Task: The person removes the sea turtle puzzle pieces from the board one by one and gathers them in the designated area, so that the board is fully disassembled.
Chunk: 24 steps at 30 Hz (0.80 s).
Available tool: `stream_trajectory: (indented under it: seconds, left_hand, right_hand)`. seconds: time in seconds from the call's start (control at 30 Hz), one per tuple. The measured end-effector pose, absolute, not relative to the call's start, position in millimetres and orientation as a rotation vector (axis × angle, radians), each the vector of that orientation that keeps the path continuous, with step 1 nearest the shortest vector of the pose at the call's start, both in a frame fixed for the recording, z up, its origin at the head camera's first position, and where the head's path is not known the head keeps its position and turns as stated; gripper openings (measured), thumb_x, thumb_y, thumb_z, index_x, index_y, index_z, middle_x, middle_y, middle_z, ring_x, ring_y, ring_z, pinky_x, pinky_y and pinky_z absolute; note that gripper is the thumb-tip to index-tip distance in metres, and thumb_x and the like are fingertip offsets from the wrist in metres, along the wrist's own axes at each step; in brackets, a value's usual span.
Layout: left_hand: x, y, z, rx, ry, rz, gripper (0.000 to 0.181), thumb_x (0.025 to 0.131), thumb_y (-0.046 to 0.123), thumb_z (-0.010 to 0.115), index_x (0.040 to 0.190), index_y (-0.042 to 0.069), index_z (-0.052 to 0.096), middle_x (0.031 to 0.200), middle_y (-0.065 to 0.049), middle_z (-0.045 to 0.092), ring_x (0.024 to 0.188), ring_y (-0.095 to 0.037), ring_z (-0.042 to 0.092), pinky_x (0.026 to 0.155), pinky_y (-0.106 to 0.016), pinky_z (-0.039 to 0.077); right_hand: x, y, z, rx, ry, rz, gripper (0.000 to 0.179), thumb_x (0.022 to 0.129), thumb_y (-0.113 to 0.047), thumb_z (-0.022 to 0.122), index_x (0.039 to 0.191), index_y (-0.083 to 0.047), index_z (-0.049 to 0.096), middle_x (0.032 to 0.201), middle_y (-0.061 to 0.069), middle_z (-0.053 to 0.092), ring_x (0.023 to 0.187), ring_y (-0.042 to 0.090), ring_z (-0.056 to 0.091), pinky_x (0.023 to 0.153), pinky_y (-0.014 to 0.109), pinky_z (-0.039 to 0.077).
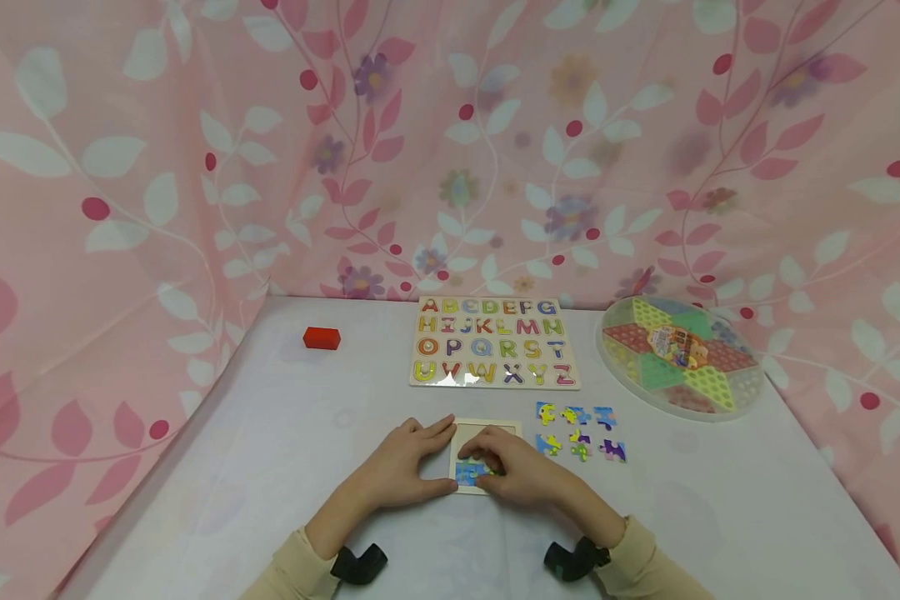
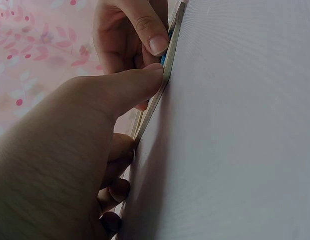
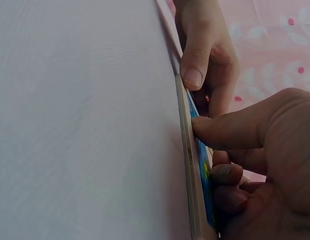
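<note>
A small square wooden puzzle tray [image 1: 523, 429] lies on the table with blue jigsaw pieces [image 1: 467, 474] in its near part. My left hand [image 1: 399, 465] holds the tray by its left side, thumb at the near corner and fingers at the far one. Over the tray, my right hand [image 1: 521, 468] has curled fingers and thumb on a puzzle piece [image 3: 207, 172], mostly hidden under them. In the left wrist view the left thumb [image 2: 137, 86] touches the tray's edge. Several loose jigsaw pieces [image 1: 580, 432] lie in two rows right of the tray.
Behind the tray lies a wooden alphabet board [image 1: 495, 343]. A round, clear-lidded game box [image 1: 678, 358] sits at the far right. One red block [image 1: 322, 338] stands at the back left. Pink floral cloth [image 1: 450, 150] hangs behind the white table [image 1: 270, 433].
</note>
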<state>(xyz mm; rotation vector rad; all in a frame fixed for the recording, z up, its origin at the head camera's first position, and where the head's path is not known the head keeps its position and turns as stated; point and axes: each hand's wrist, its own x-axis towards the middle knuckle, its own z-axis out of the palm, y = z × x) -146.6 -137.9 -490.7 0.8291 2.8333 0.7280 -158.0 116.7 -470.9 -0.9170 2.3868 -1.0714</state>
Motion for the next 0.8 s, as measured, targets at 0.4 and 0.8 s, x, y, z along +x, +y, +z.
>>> stream_trajectory:
  seconds: [0.4,0.8]
  left_hand:
    - [-147.0,-138.0,-491.0,0.829,2.834,0.724,0.084,0.089,0.058,0.078,0.158,0.018,0.053,0.167,0.009,0.043,0.098,-0.008,0.045,0.080,-0.027,0.042]
    - [-146.3,-137.3,-490.5,0.816,2.831,0.736,0.084,0.089,0.058,0.078,0.158,0.019,0.053,0.167,0.010,0.043,0.099,-0.007,0.045,0.081,-0.027,0.042]
  right_hand:
    - [-160.3,117.3,-472.1,-0.868,2.429,-1.087,0.029,0.093,-0.011,0.082,0.119,-0.014,0.070,0.096,-0.002,0.055,0.076,0.006,0.047,0.072,0.025,0.040]
    - [-163.0,118.8,-474.7,-0.884,2.390,-1.125,0.026,0.094,-0.013,0.082,0.115,-0.016,0.067,0.091,-0.003,0.053,0.078,0.005,0.048,0.072,0.024,0.041]
